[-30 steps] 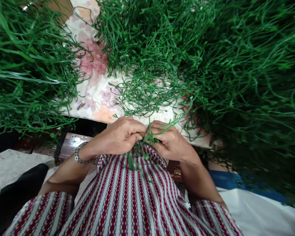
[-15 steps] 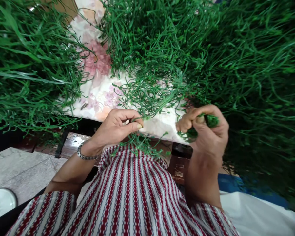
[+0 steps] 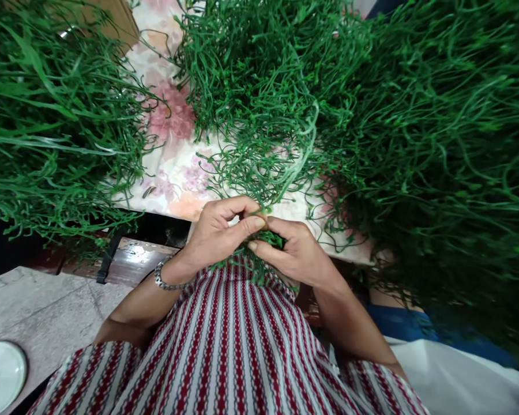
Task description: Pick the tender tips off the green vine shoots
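The left hand (image 3: 218,230) and the right hand (image 3: 292,251) meet fingertip to fingertip just above the person's lap, both pinched shut on a small tuft of green stems (image 3: 266,230) that shows between the left thumb and the right forefinger. More loose strands hang below the fingers and touch the red-and-white striped garment (image 3: 233,340) over the person's front. A metal bracelet (image 3: 166,281) sits on the left wrist. The held tuft lies at the near edge of a floral cloth (image 3: 173,167), close to the thin end of a large heap of the same green stems (image 3: 393,144), which covers the cloth to the front and right. A second heap (image 3: 52,127) lies on the left, apart from the first, with a strip of bare cloth between them. Below the cloth's edge is a dark wooden board (image 3: 130,262), then a grey stone floor (image 3: 47,311), with a white dish (image 3: 0,374) at the lower left corner.
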Motion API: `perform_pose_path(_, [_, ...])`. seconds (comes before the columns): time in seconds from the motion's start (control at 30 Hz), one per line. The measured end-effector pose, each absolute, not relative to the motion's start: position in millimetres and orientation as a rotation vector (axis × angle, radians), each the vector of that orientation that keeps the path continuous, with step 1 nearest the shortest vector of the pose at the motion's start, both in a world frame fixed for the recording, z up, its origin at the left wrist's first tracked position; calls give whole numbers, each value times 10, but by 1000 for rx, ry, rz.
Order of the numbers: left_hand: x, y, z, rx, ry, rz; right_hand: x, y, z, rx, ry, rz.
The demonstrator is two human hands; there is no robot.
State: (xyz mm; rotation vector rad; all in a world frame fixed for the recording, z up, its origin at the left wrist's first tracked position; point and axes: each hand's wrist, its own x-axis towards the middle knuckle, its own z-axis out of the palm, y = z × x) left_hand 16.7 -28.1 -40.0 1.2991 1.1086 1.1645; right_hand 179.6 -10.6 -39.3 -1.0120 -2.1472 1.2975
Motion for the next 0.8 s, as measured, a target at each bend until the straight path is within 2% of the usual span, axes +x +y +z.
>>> perform_pose_path(0.17, [182,-367,-478,1177,1069,1180,1858,-120,-384,-964,-2104,1264])
perform_pose_path(0.43, [138,-431,-562,1441,996,1212,1853,-102,-465,-857,-2140,1227])
perform_pose_path(0.67, [167,-475,-553,1299,1053,1183,1862,-83,-409,-881,-2282,1181])
perform_pose_path(0.8, [170,-470,-512,1422,1040,1166,1857,-79,-429,-897,-2361,1129])
